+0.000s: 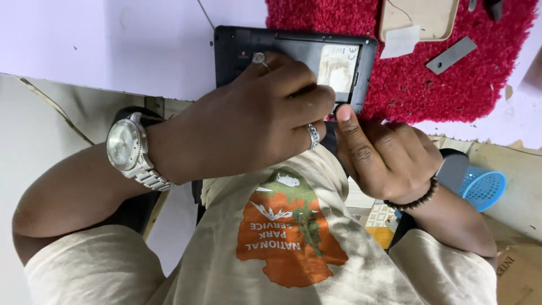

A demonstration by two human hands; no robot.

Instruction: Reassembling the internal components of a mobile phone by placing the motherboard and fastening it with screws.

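The black tablet (293,56) is lying back-side up, straddling the edge of the pale tabletop (113,39) and a red shaggy mat (451,79), right at the near edge in front of the person; its back cover is already off, showing a recessed bay with a pale label; whether any inner part is already out I cannot tell, and the cover is not going back on yet. The left hand (259,118), wearing rings and a silver wristwatch (129,148), is curling down over the tablet's near side, fingers bent and pressing on it; what, if anything, it is pinching underneath is hidden. The right hand (384,155), with a bead bracelet at the wrist, is loosely closing at the tablet's near corner, thumb stretching up to touch the edge; it is gripping nothing that I can see. Farther out on the mat, a beige cover (420,17) is lying, a white slip (400,42) just beside it and a grey flat strip (451,55) near; a blue basket (484,189) is sitting low at the right.
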